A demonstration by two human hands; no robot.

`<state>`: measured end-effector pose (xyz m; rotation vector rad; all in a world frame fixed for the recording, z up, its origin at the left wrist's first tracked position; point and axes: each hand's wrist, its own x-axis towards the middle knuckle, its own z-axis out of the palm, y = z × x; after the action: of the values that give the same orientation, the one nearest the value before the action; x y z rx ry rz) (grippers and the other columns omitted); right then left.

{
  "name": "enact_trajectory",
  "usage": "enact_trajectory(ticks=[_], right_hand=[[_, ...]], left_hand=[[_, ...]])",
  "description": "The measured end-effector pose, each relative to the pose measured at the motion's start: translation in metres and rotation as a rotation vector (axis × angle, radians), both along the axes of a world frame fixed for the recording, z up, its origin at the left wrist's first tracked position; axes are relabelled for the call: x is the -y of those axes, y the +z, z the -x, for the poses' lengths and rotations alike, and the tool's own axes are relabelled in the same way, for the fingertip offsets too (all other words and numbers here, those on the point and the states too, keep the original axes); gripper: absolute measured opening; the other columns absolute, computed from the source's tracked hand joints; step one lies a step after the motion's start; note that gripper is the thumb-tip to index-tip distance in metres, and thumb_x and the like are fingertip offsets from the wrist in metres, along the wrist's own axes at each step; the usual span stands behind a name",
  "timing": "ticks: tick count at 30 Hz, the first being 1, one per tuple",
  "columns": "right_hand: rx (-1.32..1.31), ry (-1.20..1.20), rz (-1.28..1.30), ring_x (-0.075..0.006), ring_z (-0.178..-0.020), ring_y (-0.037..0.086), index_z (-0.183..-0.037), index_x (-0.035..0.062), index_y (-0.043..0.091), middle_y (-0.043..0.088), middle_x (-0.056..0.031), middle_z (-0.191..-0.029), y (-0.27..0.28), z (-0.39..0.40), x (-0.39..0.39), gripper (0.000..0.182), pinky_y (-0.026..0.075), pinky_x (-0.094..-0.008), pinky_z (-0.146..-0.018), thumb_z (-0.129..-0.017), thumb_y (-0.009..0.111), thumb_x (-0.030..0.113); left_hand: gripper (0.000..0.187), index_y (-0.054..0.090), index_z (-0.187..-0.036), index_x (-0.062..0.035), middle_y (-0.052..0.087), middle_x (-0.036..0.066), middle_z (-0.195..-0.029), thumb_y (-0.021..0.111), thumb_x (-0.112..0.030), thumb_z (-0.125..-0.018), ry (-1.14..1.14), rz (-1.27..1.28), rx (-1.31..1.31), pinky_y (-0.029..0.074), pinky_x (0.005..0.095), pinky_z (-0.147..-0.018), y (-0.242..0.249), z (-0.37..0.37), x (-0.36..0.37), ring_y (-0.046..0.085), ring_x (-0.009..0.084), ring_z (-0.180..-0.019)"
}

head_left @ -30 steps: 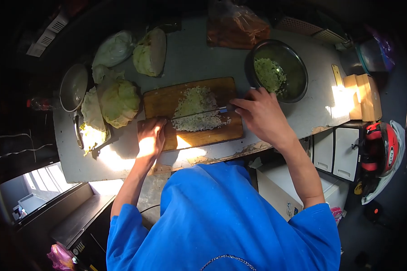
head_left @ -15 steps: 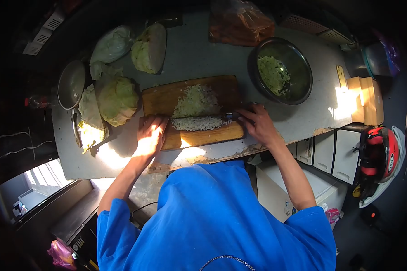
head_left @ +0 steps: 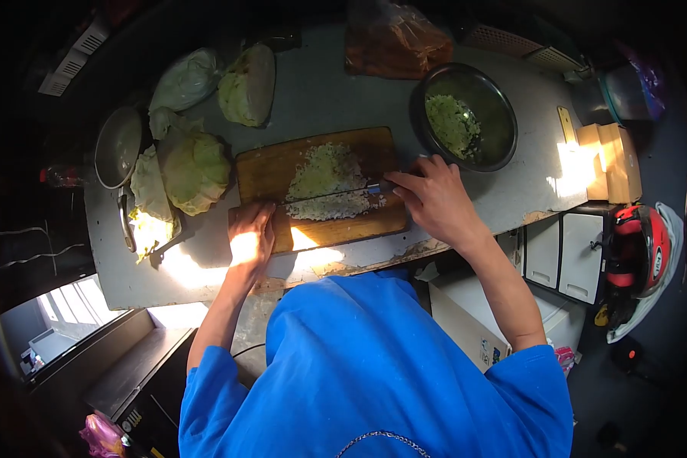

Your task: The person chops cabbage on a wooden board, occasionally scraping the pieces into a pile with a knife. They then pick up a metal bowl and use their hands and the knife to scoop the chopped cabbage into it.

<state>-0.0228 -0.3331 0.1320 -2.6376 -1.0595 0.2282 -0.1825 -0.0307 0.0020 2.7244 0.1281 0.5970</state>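
A knife (head_left: 324,196) lies across a heap of finely chopped cabbage (head_left: 326,169) on the wooden cutting board (head_left: 271,164). My right hand (head_left: 441,200) is closed around its dark handle, just past the board's right end. At the other end of the blade, my left hand (head_left: 249,233) has its fingers pressed together on the tip, over the board's left edge. Chopped bits lie on both sides of the blade. Behind my right hand stands a metal bowl (head_left: 509,149) with more chopped cabbage inside.
Left on the table (head_left: 313,72) are a cabbage piece (head_left: 197,172), loose leaves (head_left: 151,191) and a pan (head_left: 120,149). Farther back lie a cut cabbage half (head_left: 248,88), a whitish plastic bag (head_left: 185,79) and a bag of orange-brown contents (head_left: 397,46). Wooden blocks (head_left: 609,164) stand far right.
My right hand has risen with the knife handle, and the blade now slants over the cabbage heap. My left hand stays at the tip end. The view has shifted slightly.
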Motion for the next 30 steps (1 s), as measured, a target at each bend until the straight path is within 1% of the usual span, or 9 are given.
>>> enact_trajectory(ticks=[8,10,13,17,20,22,25,28,30], right_hand=[[-0.031,0.004,-0.156,-0.0320,-0.106,0.057,-0.121,0.0192,0.074,0.065,-0.0124,-0.110,-0.071,-0.008,0.026,0.030,0.044,-0.0462,-0.087,-0.092,0.069,0.020],[-0.046,-0.006,-0.183,-0.0324,-0.106,0.057,-0.121,0.0191,0.074,0.065,-0.0128,-0.111,-0.086,-0.007,0.030,0.030,0.045,-0.0462,-0.087,-0.091,0.069,0.020],[-0.028,-0.016,-0.229,-0.0328,-0.105,0.057,-0.120,0.0189,0.074,0.065,-0.0131,-0.109,-0.103,-0.004,0.036,0.030,0.046,-0.0454,-0.087,-0.090,0.071,0.020],[-0.031,-0.045,-0.290,-0.0332,-0.102,0.059,-0.118,0.0179,0.075,0.063,-0.0132,-0.105,-0.114,-0.002,0.036,0.029,0.046,-0.0458,-0.088,-0.089,0.071,0.020],[-0.054,-0.067,-0.360,-0.0323,-0.098,0.059,-0.116,0.0173,0.076,0.062,-0.0129,-0.105,-0.100,0.000,0.036,0.028,0.046,-0.0463,-0.087,-0.089,0.071,0.019],[-0.065,-0.068,-0.412,-0.0318,-0.097,0.060,-0.116,0.0170,0.077,0.062,-0.0127,-0.106,-0.074,-0.002,0.029,0.027,0.046,-0.0466,-0.087,-0.089,0.071,0.019],[0.024,-0.065,-0.323,-0.0299,-0.097,0.059,-0.117,0.0196,0.077,0.062,-0.0101,-0.109,-0.028,0.000,0.016,0.028,0.045,-0.0453,-0.087,-0.090,0.070,0.017],[-0.002,-0.052,-0.145,-0.0284,-0.100,0.058,-0.117,0.0241,0.076,0.062,-0.0070,-0.113,-0.011,-0.006,0.001,0.029,0.044,-0.0436,-0.088,-0.091,0.069,0.016],[0.001,0.025,-0.080,-0.0275,-0.102,0.057,-0.118,0.0280,0.076,0.063,-0.0050,-0.114,-0.014,-0.014,-0.003,0.030,0.043,-0.0430,-0.089,-0.091,0.069,0.017]], left_hand=[[0.031,0.073,-0.108,-0.0117,0.070,0.007,-0.094,0.071,0.001,-0.080,-0.118,-0.066,-0.020,0.055,0.0396,-0.076,0.002,0.000,-0.007,0.067,0.0298,-0.083],[0.046,0.066,-0.121,-0.0053,0.067,0.010,-0.108,0.069,-0.002,-0.075,-0.201,-0.077,-0.192,0.048,0.0448,-0.090,0.003,0.003,-0.012,0.063,0.0288,-0.103],[0.049,0.065,-0.122,-0.0039,0.066,0.009,-0.112,0.070,-0.007,-0.074,-0.283,-0.140,-0.205,0.047,0.0457,-0.092,0.015,0.001,-0.017,0.061,0.0279,-0.107],[0.045,0.069,-0.114,-0.0032,0.067,0.010,-0.105,0.067,0.001,-0.070,-0.362,-0.204,-0.119,0.053,0.0419,-0.081,0.036,-0.012,-0.015,0.064,0.0314,-0.099],[0.039,0.071,-0.112,-0.0053,0.068,0.009,-0.104,0.068,-0.001,-0.073,-0.300,-0.214,-0.187,0.053,0.0403,-0.084,0.033,-0.014,-0.014,0.065,0.0298,-0.098],[0.028,0.073,-0.108,-0.0082,0.070,0.009,-0.099,0.071,-0.006,-0.080,-0.189,-0.101,-0.109,0.054,0.0407,-0.082,0.029,-0.013,-0.013,0.067,0.0290,-0.092],[0.017,0.075,-0.104,-0.0116,0.071,0.008,-0.094,0.071,-0.012,-0.087,-0.094,0.028,0.077,0.055,0.0401,-0.079,0.010,-0.010,-0.014,0.068,0.0293,-0.087],[0.013,0.075,-0.102,-0.0133,0.073,0.006,-0.098,0.071,-0.014,-0.090,0.078,0.020,-0.122,0.056,0.0409,-0.074,0.006,-0.011,-0.009,0.069,0.0297,-0.080],[0.016,0.077,-0.104,-0.0154,0.073,0.005,-0.100,0.070,-0.013,-0.089,0.048,-0.014,-0.098,0.056,0.0397,-0.076,0.003,-0.008,-0.007,0.069,0.0288,-0.084]])
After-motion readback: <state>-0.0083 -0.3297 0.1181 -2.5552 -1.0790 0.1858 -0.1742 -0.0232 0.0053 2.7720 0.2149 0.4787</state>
